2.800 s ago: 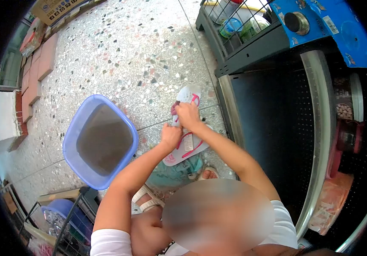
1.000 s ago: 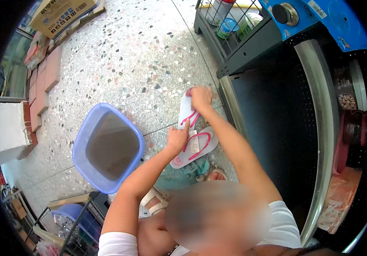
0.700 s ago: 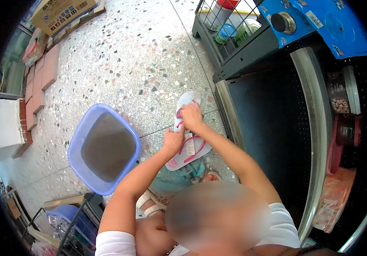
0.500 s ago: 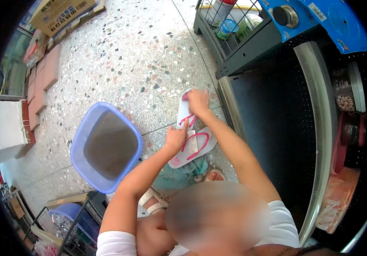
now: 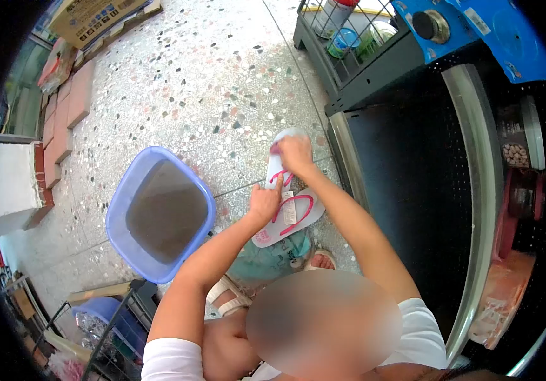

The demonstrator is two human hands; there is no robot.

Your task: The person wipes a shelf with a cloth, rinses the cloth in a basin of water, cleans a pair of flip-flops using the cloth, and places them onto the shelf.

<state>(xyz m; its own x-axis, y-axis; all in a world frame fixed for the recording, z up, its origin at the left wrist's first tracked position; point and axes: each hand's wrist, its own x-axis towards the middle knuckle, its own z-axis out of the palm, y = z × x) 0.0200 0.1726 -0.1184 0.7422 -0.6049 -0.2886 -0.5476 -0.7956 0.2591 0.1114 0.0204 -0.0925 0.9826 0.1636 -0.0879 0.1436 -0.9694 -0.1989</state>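
A white flip-flop with pink straps (image 5: pixel 274 166) lies on the speckled floor, pointing away from me. My left hand (image 5: pixel 266 201) grips its near end, a finger stretched along it by the straps. On the far part of the sole, my right hand (image 5: pixel 296 156) is closed on a small dark pink cloth (image 5: pixel 275 148). Nearer to me lies a second white flip-flop (image 5: pixel 266 237), with a paper tag (image 5: pixel 289 211) at its pink straps. It rests partly on a green plastic bag (image 5: pixel 257 261).
A blue-purple basin (image 5: pixel 118 219) of murky water stands left of my hands. A dark shelf (image 5: pixel 406 184) runs along the right, beneath a wire rack (image 5: pixel 365 70). Reddish bricks (image 5: pixel 80 95) and a cardboard box (image 5: pixel 92 20) lie at the upper left.
Over these frames my right hand moves back and forth along the sole with the cloth, now at the far part. My left hand stays by the near end. The view shifts slightly.
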